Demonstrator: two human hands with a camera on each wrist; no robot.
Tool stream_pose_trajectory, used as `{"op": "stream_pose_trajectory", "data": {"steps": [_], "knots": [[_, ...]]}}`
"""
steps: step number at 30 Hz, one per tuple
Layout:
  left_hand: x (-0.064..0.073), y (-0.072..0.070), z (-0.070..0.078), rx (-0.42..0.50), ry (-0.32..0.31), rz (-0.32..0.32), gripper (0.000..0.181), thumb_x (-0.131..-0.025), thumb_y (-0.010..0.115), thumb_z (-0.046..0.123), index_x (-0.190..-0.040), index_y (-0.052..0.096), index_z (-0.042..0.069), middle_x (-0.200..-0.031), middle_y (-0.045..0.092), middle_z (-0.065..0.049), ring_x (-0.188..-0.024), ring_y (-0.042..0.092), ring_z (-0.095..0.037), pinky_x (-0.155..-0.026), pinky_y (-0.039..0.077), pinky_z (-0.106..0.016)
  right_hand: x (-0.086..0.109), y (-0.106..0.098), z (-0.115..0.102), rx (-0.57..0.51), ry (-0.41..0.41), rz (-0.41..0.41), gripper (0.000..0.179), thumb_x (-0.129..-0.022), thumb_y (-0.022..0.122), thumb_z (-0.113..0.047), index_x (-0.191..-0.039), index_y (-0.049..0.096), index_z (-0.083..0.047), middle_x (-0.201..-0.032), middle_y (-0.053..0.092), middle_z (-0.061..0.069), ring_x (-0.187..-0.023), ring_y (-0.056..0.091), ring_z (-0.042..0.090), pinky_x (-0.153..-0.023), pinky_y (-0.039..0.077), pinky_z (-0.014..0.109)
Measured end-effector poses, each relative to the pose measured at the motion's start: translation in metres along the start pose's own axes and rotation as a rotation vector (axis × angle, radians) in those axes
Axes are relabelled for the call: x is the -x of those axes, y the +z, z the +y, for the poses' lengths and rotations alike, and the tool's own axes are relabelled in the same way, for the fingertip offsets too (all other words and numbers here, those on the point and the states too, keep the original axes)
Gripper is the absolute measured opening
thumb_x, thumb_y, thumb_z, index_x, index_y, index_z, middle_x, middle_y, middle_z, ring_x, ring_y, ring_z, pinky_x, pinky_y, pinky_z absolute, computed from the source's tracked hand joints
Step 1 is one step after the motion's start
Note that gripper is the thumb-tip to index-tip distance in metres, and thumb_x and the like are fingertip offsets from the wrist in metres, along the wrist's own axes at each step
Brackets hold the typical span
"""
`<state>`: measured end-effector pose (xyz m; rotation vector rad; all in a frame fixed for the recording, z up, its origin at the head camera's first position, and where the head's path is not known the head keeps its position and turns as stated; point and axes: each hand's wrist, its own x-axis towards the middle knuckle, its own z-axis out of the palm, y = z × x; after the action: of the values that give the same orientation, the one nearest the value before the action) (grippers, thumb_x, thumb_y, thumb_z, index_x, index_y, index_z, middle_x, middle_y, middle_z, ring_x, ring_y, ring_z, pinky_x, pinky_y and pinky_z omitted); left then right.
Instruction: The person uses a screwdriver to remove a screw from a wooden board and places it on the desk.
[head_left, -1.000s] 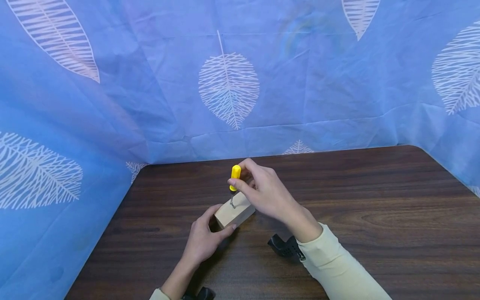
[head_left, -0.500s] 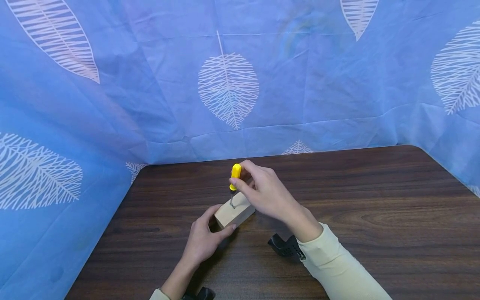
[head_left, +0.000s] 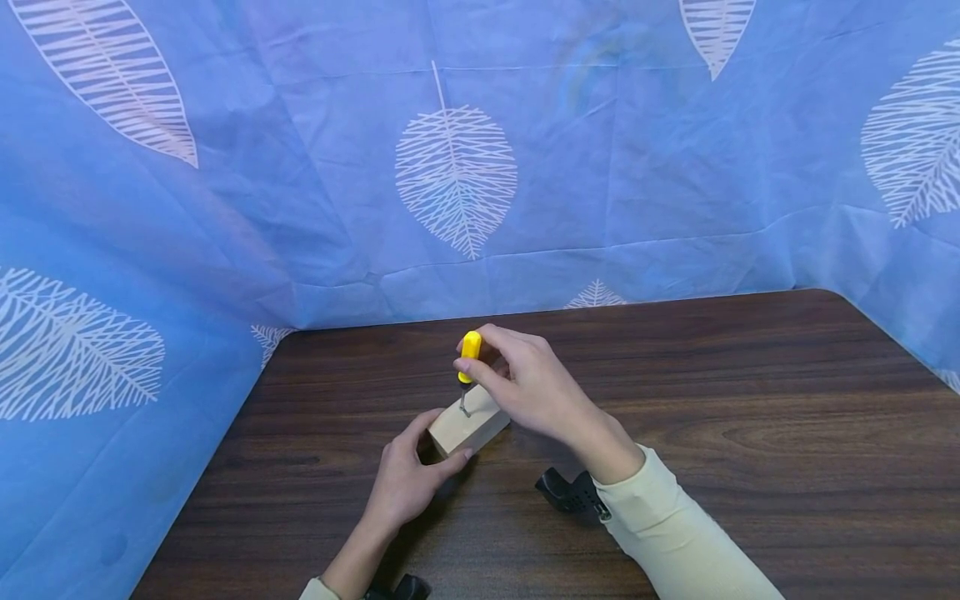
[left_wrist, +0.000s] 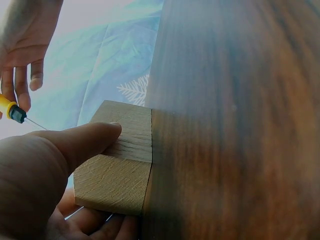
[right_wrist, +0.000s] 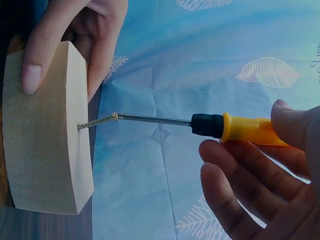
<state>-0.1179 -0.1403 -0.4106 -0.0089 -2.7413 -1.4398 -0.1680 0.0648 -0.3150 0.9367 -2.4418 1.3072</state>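
A pale wooden block point(head_left: 468, 425) lies on the table, gripped near its left end between the thumb and fingers of my left hand point(head_left: 408, 475). From its upper face a threaded screw point(right_wrist: 97, 122) sticks out at a slant, most of its thread showing. My right hand point(head_left: 536, 383) pinches the yellow handle of a screwdriver point(right_wrist: 250, 130) between thumb and fingers. The screwdriver's thin steel shaft meets the screw head in the right wrist view. In the left wrist view my thumb presses on the block's side, while the screw is hidden.
The dark wood-grain table point(head_left: 750, 417) stretches out around the block. Blue cloth point(head_left: 322, 167) with white leaf prints hangs behind it and at the sides. Black wrist mounts point(head_left: 566, 492) sit below both wrists, close over the table.
My right fingers shift slightly on the screwdriver handle, and its top tips a little. My left hand and the block stay in place.
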Motion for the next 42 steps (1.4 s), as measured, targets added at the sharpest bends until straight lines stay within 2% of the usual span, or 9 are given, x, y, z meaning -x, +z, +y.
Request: {"op": "stream_pose_trajectory", "data": {"steps": [5,9,13,17,26,33,39,42], "knots": [[-0.0004,-0.0001,0.0010,0.000,-0.010,-0.001,0.057,-0.088,0.091,0.028,-0.139,0.068,0.020,-0.134,0.073,-0.007,-0.118,0.067,-0.027,-0.098,0.052,-0.053,0.0005,-0.0025,-0.0011,0.014,0.014,-0.025,0.015,-0.106,0.070,-0.021,-0.119,0.070,-0.013,-0.101,0.073,-0.002,-0.085,0.063,0.012,-0.075,0.055,0.027],[-0.0002,-0.0001,0.0018,0.002,-0.017,-0.004,0.057,-0.088,0.091,0.028,-0.140,0.068,0.020,-0.135,0.073,-0.007,-0.119,0.067,-0.027,-0.099,0.052,-0.054,0.0007,-0.0035,-0.0013,-0.003,0.035,-0.027,0.025,-0.107,0.069,-0.020,-0.130,0.063,-0.012,-0.108,0.079,-0.001,-0.093,0.071,0.012,-0.080,0.059,0.029],[0.0005,0.0002,0.0019,0.003,-0.019,-0.005,0.056,-0.088,0.091,0.027,-0.139,0.068,0.020,-0.135,0.073,-0.007,-0.119,0.067,-0.027,-0.099,0.052,-0.054,0.0011,-0.0027,-0.0008,-0.026,0.047,-0.010,0.025,-0.105,0.072,-0.020,-0.125,0.059,-0.013,-0.109,0.082,0.001,-0.096,0.075,0.013,-0.081,0.060,0.028],[0.0005,0.0004,0.0009,0.003,-0.011,-0.003,0.056,-0.088,0.091,0.027,-0.139,0.068,0.020,-0.134,0.074,-0.007,-0.118,0.067,-0.027,-0.097,0.052,-0.052,0.0010,-0.0025,-0.0009,-0.038,0.036,-0.005,0.018,-0.105,0.072,-0.019,-0.118,0.062,-0.013,-0.106,0.079,0.001,-0.097,0.075,0.013,-0.081,0.061,0.028],[-0.0002,-0.0003,-0.0019,-0.002,0.011,0.000,0.055,-0.088,0.091,0.028,-0.138,0.068,0.021,-0.130,0.074,-0.007,-0.113,0.066,-0.024,-0.093,0.050,-0.045,0.0009,-0.0045,-0.0026,-0.059,0.065,-0.055,0.021,-0.110,0.061,-0.019,-0.129,0.062,-0.010,-0.116,0.078,0.004,-0.104,0.075,0.017,-0.087,0.062,0.033],[0.0005,-0.0005,-0.0027,-0.001,0.000,0.000,0.055,-0.089,0.090,0.030,-0.139,0.068,0.022,-0.131,0.074,-0.006,-0.113,0.065,-0.024,-0.093,0.049,-0.045,0.0009,-0.0013,-0.0014,-0.086,0.080,-0.054,0.021,-0.110,0.059,-0.019,-0.129,0.061,-0.010,-0.118,0.077,0.007,-0.102,0.077,0.023,-0.086,0.063,0.033],[0.0005,-0.0006,-0.0024,0.001,0.005,-0.002,0.055,-0.089,0.090,0.030,-0.139,0.068,0.022,-0.132,0.074,-0.006,-0.114,0.065,-0.025,-0.093,0.050,-0.046,0.0002,0.0007,-0.0010,-0.039,0.048,-0.011,0.020,-0.110,0.063,-0.024,-0.127,0.065,-0.014,-0.111,0.076,0.000,-0.097,0.073,0.012,-0.081,0.061,0.030],[0.0002,-0.0007,-0.0023,-0.002,0.005,-0.001,0.055,-0.089,0.090,0.030,-0.139,0.068,0.021,-0.133,0.074,-0.007,-0.115,0.066,-0.026,-0.094,0.050,-0.047,0.0003,0.0007,-0.0010,-0.023,0.031,0.000,0.026,-0.109,0.065,-0.023,-0.133,0.067,-0.014,-0.111,0.075,0.000,-0.096,0.071,0.011,-0.081,0.060,0.029]]}}
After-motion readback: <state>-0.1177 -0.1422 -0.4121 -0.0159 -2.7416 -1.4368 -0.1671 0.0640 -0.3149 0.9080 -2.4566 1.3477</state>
